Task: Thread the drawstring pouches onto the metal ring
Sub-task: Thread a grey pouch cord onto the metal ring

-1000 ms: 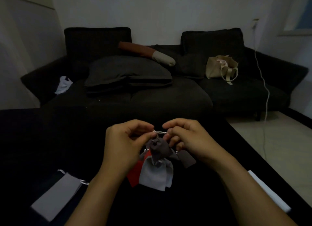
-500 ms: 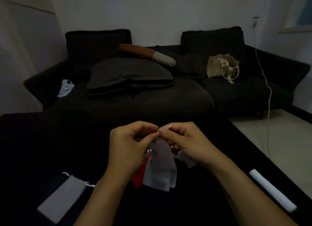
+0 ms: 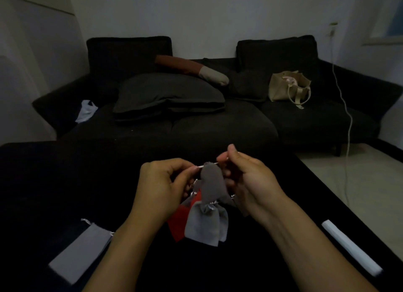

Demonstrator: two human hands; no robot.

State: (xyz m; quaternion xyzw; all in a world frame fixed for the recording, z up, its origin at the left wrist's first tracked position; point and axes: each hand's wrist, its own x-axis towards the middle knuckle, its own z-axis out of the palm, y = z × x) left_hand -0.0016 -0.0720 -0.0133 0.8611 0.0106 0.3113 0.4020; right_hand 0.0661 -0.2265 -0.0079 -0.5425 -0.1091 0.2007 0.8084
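Observation:
Between my two hands hangs a dark grey pouch (image 3: 212, 183), with its white drawstring (image 3: 204, 165) stretched across its top. My left hand (image 3: 161, 187) pinches one end of that string, my right hand (image 3: 247, 180) pinches the other end a little higher. Below dangles a bunch of pouches: a light grey one (image 3: 202, 225) in front and a red one (image 3: 180, 223) behind it. The metal ring is mostly hidden by my fingers and the cloth. A loose grey pouch (image 3: 81, 248) lies flat on the black table (image 3: 43, 182) at the lower left.
A white flat strip (image 3: 351, 247) lies near the table's right edge. Beyond the table stands a dark sofa (image 3: 196, 125) with cushions, a beige tote bag (image 3: 287, 86) and a white cloth (image 3: 87, 110). A white cable (image 3: 346, 117) hangs down at the right.
My hands have drawn slightly apart and the right one has risen, pulling the drawstring taut. The dark grey pouch now hangs longer between them, and the bunch below has dropped a little.

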